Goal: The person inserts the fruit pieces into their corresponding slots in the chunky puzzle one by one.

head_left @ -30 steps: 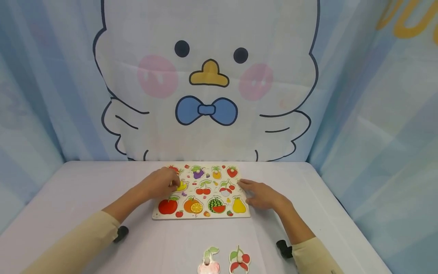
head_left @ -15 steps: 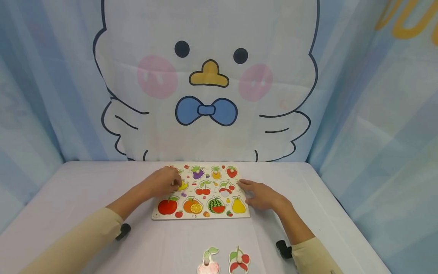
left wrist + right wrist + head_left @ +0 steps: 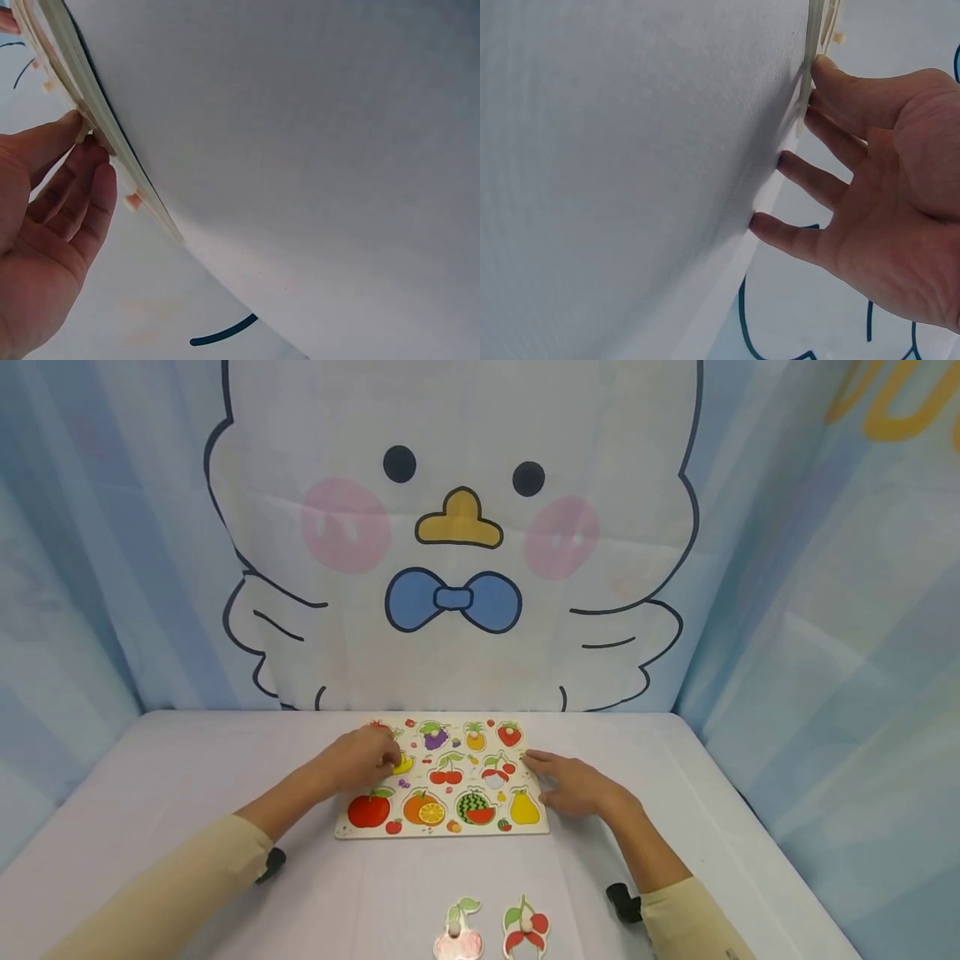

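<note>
A white fruit puzzle board [image 3: 442, 834] lies at the far middle of the table, bearing several fruit pieces. Over its left side, my left hand [image 3: 358, 758] pinches the yellow banana piece [image 3: 403, 764], which the fingers partly cover. The left wrist view shows thumb and fingertips meeting on a small part at the board's face. At the opposite edge, my right hand [image 3: 573, 785] rests with spread fingers, thumb and index touching the board's side. The right wrist view has other fingertips [image 3: 756, 219] down on the tablecloth.
Two loose knobbed pieces lie near the front: a pink fruit piece [image 3: 459, 943] with green leaves and a red cherry-like piece [image 3: 527, 925]. A printed curtain [image 3: 457, 668] hangs behind the white table [image 3: 225, 760].
My left hand has shifted very slightly to the right over the banana piece. The right hand, board and loose pieces stay where they were.
</note>
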